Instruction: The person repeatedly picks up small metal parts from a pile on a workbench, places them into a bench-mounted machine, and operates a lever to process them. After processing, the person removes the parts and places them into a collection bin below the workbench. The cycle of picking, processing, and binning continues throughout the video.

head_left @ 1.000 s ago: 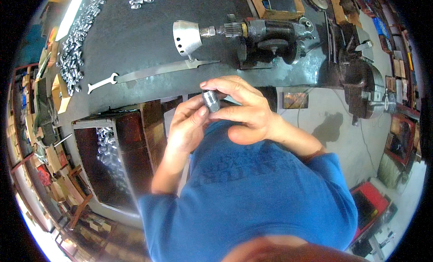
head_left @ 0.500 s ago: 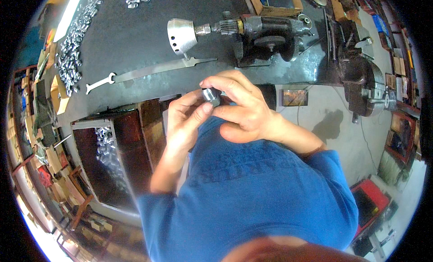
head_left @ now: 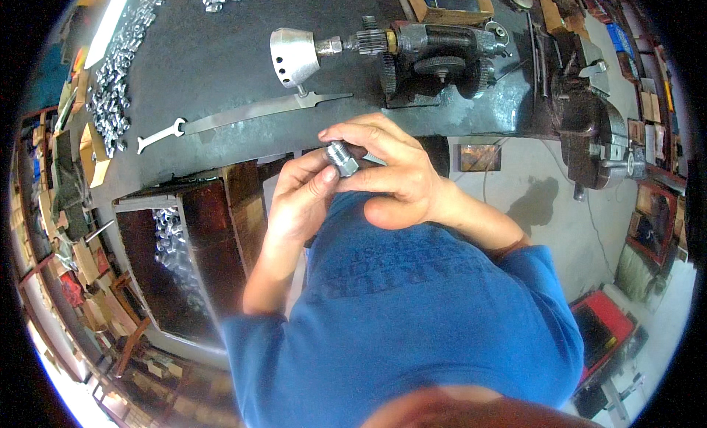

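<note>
A small shiny threaded metal fitting (head_left: 342,159) with a hex section is held up between my two hands, just off the workbench's near edge. My left hand (head_left: 300,192) pinches it from the left, thumb against its lower side. From the right, my right hand (head_left: 398,167) closes round it, index finger arched over the top and thumb tucked below. A pale narrow sliver shows between my right fingers; I cannot make out what it is. Beyond my hands lie a flat file (head_left: 250,113) and an open-ended spanner (head_left: 161,136), end to end on the bench.
On the dark workbench (head_left: 213,52) stands a geared machine (head_left: 442,56) with a silver cone-shaped head (head_left: 293,58). Many metal fittings (head_left: 110,97) are heaped at far left. A vise (head_left: 596,141) is at right. An open box (head_left: 140,244) below left holds more fittings.
The fitting has turned and tilted in my fingers, so its threads and hex show more plainly. Both hands keep nearly the same place. The whole view has shifted slightly.
</note>
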Demonstrator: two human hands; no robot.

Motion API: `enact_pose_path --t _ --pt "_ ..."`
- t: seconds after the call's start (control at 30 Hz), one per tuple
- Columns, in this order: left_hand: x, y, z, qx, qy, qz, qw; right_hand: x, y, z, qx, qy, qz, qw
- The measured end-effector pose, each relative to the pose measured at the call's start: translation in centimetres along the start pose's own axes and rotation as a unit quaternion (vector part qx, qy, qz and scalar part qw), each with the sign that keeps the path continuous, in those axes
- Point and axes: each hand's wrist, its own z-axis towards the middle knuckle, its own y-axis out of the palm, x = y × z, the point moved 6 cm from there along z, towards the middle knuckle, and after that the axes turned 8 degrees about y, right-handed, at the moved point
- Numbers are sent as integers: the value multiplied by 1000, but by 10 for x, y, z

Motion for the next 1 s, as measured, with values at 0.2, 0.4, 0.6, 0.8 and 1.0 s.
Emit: enact_pose_path --t 0.2,0.4,0.6,0.8,1.0 --pt "4 -1 2 4 46 124 991 2 0 -3 8 4 -23 1000" --pt "7 -5 1 60 85 182 978 6 1 -6 14 10 -18 1000" --pt "0 -12 2 61 57 83 993 6 2 -5 18 20 -6 1000" --pt "-1 -14 2 51 50 84 994 8 1 -5 15 27 -20 999" --pt "0 -13 3 44 48 85 994 9 0 -5 15 34 -8 999"
